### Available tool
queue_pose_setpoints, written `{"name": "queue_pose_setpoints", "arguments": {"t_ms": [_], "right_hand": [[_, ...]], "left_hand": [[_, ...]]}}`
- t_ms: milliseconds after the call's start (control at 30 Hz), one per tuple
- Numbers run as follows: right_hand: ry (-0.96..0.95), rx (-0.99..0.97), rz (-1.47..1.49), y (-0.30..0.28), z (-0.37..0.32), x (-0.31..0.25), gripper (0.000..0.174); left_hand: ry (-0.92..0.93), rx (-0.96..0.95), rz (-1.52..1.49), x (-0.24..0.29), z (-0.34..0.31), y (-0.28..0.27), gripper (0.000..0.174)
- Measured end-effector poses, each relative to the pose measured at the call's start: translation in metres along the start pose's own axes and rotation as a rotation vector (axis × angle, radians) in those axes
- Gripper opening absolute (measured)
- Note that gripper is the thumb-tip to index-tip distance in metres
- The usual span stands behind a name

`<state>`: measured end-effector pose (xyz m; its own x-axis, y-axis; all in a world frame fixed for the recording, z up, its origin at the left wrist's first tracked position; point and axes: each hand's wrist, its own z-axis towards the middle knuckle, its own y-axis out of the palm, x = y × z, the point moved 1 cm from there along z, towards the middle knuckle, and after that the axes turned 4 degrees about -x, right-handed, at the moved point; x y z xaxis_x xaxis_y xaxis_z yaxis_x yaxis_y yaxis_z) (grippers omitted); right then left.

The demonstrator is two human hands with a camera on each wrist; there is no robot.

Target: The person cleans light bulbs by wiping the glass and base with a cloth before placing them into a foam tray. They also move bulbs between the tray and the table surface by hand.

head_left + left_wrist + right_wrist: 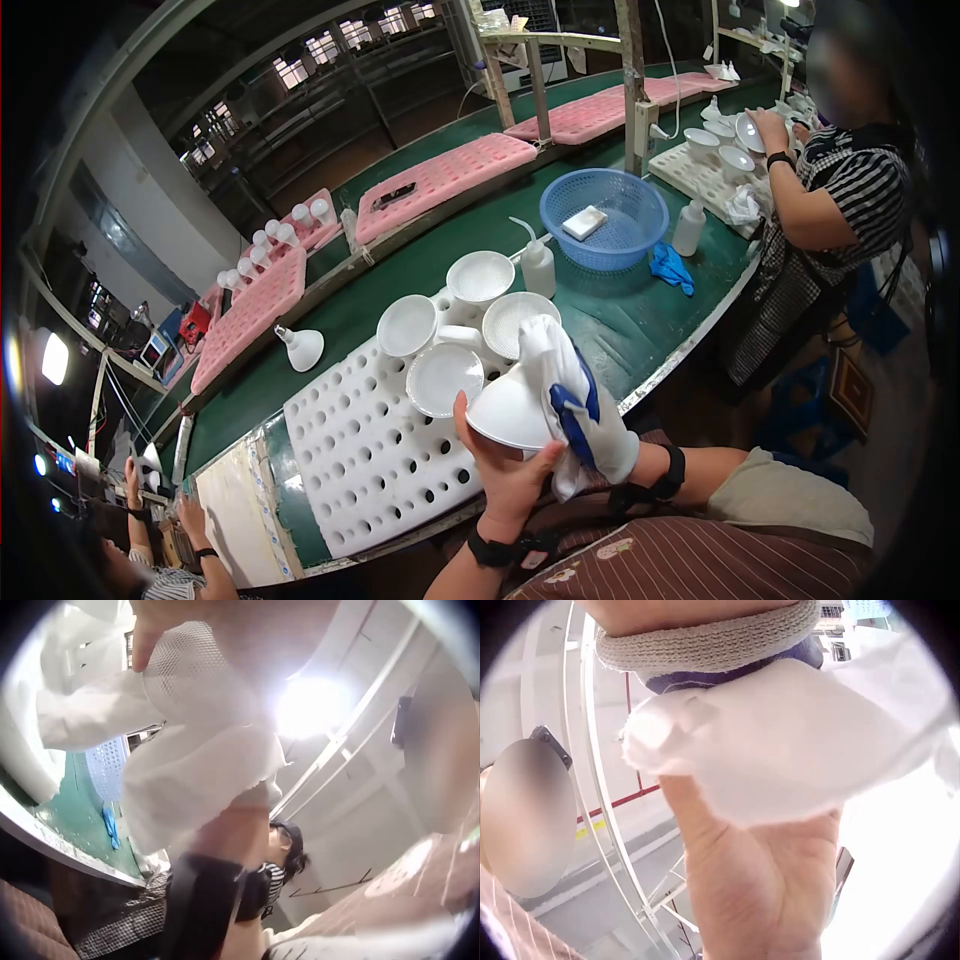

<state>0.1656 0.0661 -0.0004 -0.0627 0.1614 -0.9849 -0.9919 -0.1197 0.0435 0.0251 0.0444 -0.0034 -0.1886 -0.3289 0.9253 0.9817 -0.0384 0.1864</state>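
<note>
My left hand (510, 475) grips a white reflector bulb (505, 412) by its rim, thumb and fingers on opposite sides. The bulb's textured face (186, 664) shows in the left wrist view. My right hand (608, 445) wears a pale glove with blue patches and a knitted cuff (712, 649). It holds a white cloth (780, 742) against the bulb; folds hide most of its fingers and the bulb's neck. Several similar bulbs, one a textured bulb (446, 380), stand face up in the white perforated foam tray (345, 490) just beyond my hands.
Right of the tray stand a squeeze bottle (538, 268), a blue basket (605, 190) with a white block, and a blue glove (671, 268). A lone bulb (300, 348) lies left. Pink foam trays (440, 185) line the back. Another person (830, 200) works at right.
</note>
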Motion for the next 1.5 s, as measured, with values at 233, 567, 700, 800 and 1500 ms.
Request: {"name": "queue_pose_setpoints", "arguments": {"t_ms": [233,567,700,800,1500], "right_hand": [[0.118,-0.144,0.265,-0.022,0.005,0.007,0.063],[-0.187,0.014,-0.047,0.005,0.018,0.035,0.055],[-0.130,0.087,0.076,-0.022,0.032,0.035,0.048],[-0.259,-0.011,0.040,-0.047,0.033,-0.027,0.052],[0.033,-0.759,-0.580,-0.055,0.033,-0.047,0.054]], "left_hand": [[-0.322,-0.019,-0.855,-0.009,0.007,-0.040,0.096],[-0.453,0.012,-0.649,0.007,0.003,-0.006,0.089],[-0.552,-0.035,-0.785,0.010,0.005,-0.020,0.095],[-0.638,-0.152,-0.778,0.005,0.004,-0.036,0.089],[-0.879,-0.377,-0.378,0.038,0.020,-0.059,0.121]]}}
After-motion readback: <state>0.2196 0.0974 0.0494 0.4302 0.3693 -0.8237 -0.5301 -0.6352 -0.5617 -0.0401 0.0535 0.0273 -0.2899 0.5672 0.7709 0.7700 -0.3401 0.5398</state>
